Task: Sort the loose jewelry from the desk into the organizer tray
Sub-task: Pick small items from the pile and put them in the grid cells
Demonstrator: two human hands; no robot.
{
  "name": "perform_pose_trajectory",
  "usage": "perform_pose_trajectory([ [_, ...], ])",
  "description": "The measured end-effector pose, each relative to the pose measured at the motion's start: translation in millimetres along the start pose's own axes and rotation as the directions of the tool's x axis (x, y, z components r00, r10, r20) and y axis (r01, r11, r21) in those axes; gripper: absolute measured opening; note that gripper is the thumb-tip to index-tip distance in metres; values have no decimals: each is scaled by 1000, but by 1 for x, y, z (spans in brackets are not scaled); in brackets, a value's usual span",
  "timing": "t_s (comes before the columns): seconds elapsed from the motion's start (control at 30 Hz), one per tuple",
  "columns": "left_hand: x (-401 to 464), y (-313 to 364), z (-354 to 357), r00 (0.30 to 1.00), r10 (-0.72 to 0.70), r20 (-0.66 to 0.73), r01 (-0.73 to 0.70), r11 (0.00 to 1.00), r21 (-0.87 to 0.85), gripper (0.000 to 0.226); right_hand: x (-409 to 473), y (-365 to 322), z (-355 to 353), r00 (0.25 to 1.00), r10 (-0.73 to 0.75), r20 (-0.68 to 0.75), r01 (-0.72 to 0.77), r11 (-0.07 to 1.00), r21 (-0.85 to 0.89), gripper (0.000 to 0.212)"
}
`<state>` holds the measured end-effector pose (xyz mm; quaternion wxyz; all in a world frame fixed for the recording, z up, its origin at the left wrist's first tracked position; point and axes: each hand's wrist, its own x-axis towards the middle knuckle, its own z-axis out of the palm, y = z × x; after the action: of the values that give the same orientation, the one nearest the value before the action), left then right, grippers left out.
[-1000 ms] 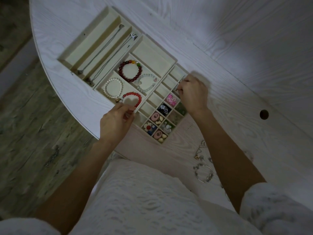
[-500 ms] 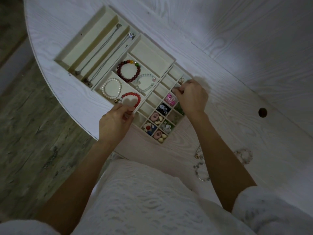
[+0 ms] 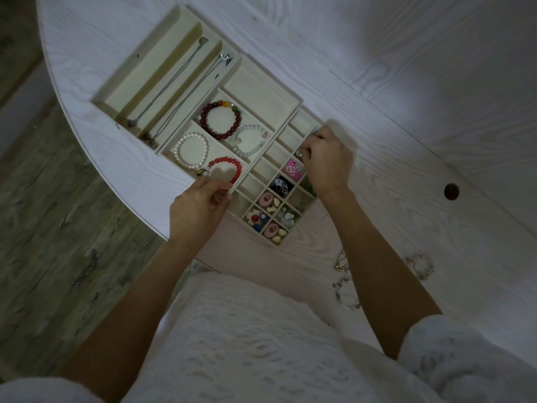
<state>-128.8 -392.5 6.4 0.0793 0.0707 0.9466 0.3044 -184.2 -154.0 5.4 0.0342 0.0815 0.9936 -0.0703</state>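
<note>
The cream wooden organizer tray (image 3: 261,88) lies on the white desk (image 3: 406,82). Its long slots hold thin chain necklaces (image 3: 171,88). The middle sections hold a dark red bracelet (image 3: 220,119), a pearl bracelet (image 3: 191,151), a pale bead bracelet (image 3: 250,141) and a red bracelet (image 3: 225,170). My left hand (image 3: 200,210) grips the tray's near edge beside the red bracelet. Over the grid of small compartments, my right hand (image 3: 328,161) has its fingers curled, pinching a small silvery piece (image 3: 299,153). Loose bracelets (image 3: 347,289) and another beaded bracelet (image 3: 421,266) lie on the desk beside my right forearm.
Several near grid cells hold small colourful charms (image 3: 271,212). A round cable hole (image 3: 451,191) is in the desk to the right. The desk's curved edge runs along the left, with grey floorboards (image 3: 58,228) below. My white garment fills the bottom.
My right hand has stayed over the small compartments, its fingertips shifting only slightly. My left hand has kept its hold on the tray's edge.
</note>
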Motion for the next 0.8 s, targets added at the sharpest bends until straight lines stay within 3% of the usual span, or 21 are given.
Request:
perform_pose_trajectory([
  [0.13,0,0,1,1000,-4,-1,4,1000,-1,14,0,2,2,1000,-18,-7,18,1000,0,11],
  [0.33,0,-1,1,1000,9,8,-9,1000,-10,14,-13,3,-3,995,46,-89,-34,990,134,13],
  [0.67,-1,1,2,1000,10,-9,-10,1000,-4,14,-9,-3,4,993,82,-88,-82,997,8,12],
  [0.8,-2,3,3,1000,-11,-16,11,999,43,16,-17,-1,1,976,88,-200,-61,988,140,6],
])
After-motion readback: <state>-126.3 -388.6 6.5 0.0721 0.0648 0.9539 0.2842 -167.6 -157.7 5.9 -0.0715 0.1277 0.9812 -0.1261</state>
